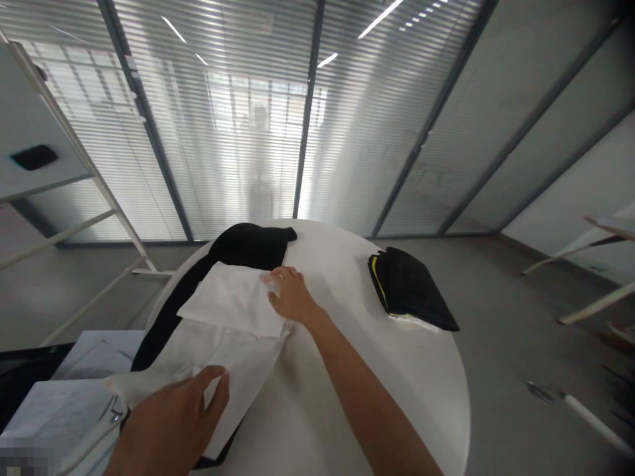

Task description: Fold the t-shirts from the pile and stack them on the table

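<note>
Round white table (342,390), its far rim close to a glass wall with blinds (248,152); grey floor (501,291) around. White cloth (228,301) on the table's left half, upper part folded over, lying on a black cloth (248,244) that shows beyond it and along its left. Right hand (289,294): fingers on the fold's upper right corner, slightly curled; cannot tell if they pinch it. Left hand (166,416): over the near part, thumb and forefinger tips close, a gap behind them; hold on fabric unclear. Dark folded pile (417,287), yellow edge showing, at the table's right. Papers (54,410) lower left; whiteboard (30,112) beyond.
</note>
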Motion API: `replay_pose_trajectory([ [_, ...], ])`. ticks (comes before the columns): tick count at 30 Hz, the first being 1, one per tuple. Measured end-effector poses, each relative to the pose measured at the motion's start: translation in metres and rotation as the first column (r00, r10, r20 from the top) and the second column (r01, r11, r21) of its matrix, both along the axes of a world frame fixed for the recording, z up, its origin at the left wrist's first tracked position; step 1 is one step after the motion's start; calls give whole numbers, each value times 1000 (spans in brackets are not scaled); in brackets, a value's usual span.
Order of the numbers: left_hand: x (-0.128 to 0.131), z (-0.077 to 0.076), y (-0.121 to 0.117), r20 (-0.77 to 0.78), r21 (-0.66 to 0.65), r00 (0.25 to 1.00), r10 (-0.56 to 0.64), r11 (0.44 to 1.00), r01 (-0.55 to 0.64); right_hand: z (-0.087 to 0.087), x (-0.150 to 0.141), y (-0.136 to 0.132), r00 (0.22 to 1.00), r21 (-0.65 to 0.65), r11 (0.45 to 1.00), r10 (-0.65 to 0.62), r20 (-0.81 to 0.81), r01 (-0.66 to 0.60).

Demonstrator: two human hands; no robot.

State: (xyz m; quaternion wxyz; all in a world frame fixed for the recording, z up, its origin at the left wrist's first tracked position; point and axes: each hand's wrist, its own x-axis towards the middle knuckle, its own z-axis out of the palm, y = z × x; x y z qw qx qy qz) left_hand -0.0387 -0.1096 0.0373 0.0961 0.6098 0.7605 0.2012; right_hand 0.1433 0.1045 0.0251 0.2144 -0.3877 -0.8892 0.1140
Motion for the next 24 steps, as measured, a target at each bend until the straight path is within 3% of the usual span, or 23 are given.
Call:
replay_pose_trajectory([
  [3, 14, 3, 46, -230, -174, 972, -43, 985, 3, 6, -6, -12, 957, -125, 958, 273, 101, -260],
  [6, 9, -14, 75, -302, -202, 953, -26, 979, -38, 0, -13, -20, 931, -152, 948, 307, 198, -280],
  [9, -2, -33, 79, -299, -186, 951, -74, 982, 18, -6, -16, -17, 931, -137, 959, 276, 237, -250],
  [12, -7, -43, 75, -314, -124, 944, -99, 990, 63, -5, -17, -5, 919, -175, 940, 327, 220, -292],
  [15, -6, -43, 75, -313, -78, 944, -108, 993, 88, 8, -20, 18, 875, -275, 863, 468, 125, -423],
  [18, -5, -40, 78, -322, -48, 939, -123, 992, 113, 35, -23, 52, 825, -360, 770, 565, 3, -527],
  [19, -4, -40, 78, -321, -50, 939, -124, 992, 114, 46, -23, 65, 854, -352, 795, 519, -28, -494],
  [20, -4, -39, 79, -316, -55, 941, -123, 992, 112, 56, -21, 78, 923, -311, 871, 380, -64, -380],
  [21, -4, -39, 79, -309, -59, 943, -120, 992, 107, 65, -19, 90, 984, -246, 957, 130, -118, -156],
  [22, -4, -39, 79, -300, -63, 946, -119, 993, 105, 72, -17, 100, 972, -169, 980, -137, -190, 106],
  [24, -5, -39, 79, -281, -63, 952, -117, 993, 104, 78, -13, 113, 807, -80, 861, -499, -316, 501],
])
